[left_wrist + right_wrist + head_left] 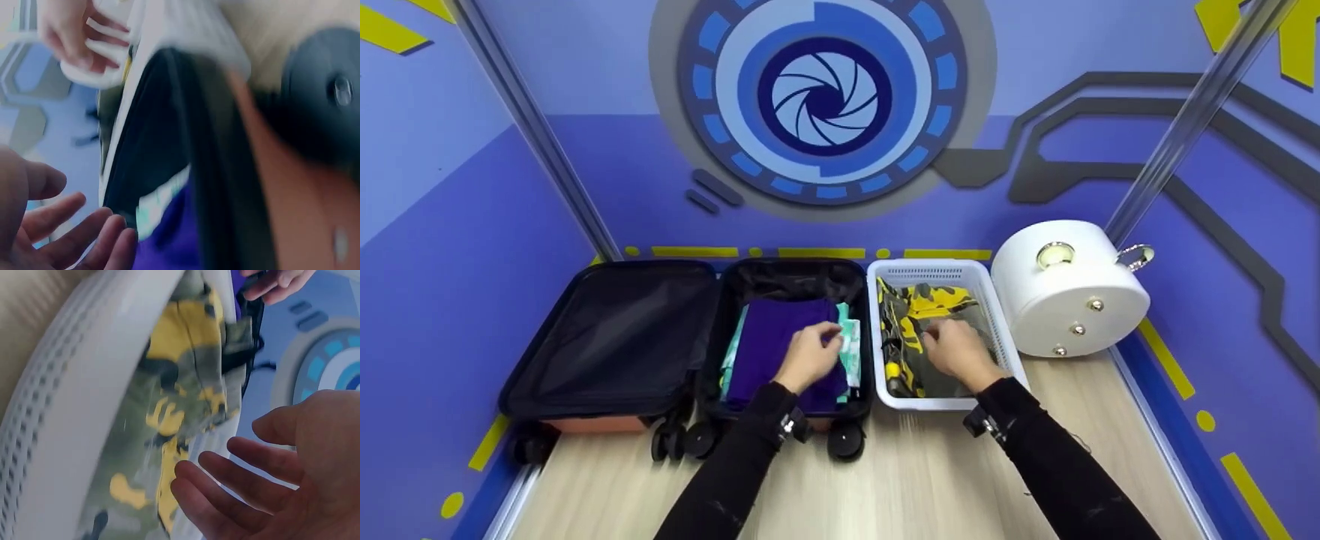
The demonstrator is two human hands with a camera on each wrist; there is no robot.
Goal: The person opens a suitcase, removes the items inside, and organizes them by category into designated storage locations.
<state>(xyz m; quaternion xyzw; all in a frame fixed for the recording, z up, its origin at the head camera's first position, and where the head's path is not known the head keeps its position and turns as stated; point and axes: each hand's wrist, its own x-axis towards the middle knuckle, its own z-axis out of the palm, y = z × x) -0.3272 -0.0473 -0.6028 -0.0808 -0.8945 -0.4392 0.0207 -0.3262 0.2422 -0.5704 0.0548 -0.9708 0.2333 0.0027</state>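
Observation:
My left hand (810,354) hovers above a folded purple cloth (765,337) in the open suitcase; its loosely curled fingers hold nothing. Under the purple cloth, a mint-and-white patterned cloth (851,356) shows at both sides. Over the white plastic basket (1004,322), my right hand (958,351) has relaxed, slightly bent fingers with nothing between them. A yellow, grey and black camouflage garment (937,301) lies inside that basket. In the right wrist view, the fingers (247,461) stay apart from the camouflage cloth (185,332). The left wrist view is blurred.
The suitcase's black-lined lid half (630,337) lies opened out on the left. Dark wheels (846,441) stick out at the suitcase's near edge. A round white case (1072,300) with metal handles stands right of the basket. Blue panel walls enclose the wooden tabletop (915,480).

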